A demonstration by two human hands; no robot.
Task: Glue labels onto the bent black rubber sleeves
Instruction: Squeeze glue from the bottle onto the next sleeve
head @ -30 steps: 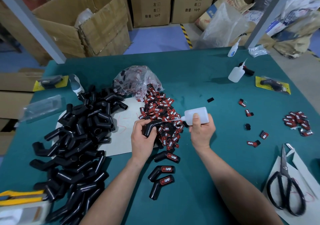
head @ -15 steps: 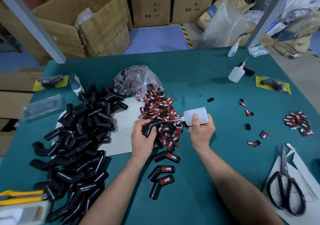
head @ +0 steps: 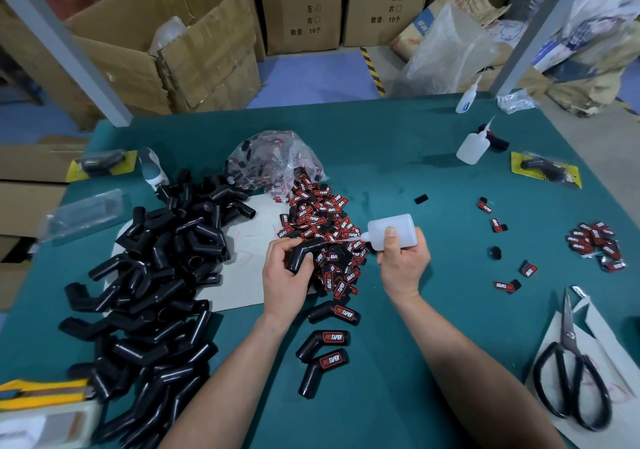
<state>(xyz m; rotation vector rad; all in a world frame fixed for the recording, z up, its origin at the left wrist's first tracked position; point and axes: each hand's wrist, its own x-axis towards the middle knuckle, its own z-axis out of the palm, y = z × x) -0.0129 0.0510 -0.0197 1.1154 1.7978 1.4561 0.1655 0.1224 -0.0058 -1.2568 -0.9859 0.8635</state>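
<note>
Both bare forearms reach in from the near edge over the green table (head: 398,171). The left hand (head: 284,275) grips a bent black sleeve (head: 301,253), fingers and thumb curled round its elbow. The right hand (head: 403,261) wraps a white glue bottle (head: 391,230) held sideways, thumb pressed on its side and nozzle pointing left, reaching the sleeve's upper end. Both hover over the label pile (head: 322,227); 3 labelled sleeves (head: 327,338) lie nearer, between the wrists.

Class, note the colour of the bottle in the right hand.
The bottle is translucent white, clearest in the head view.
</note>
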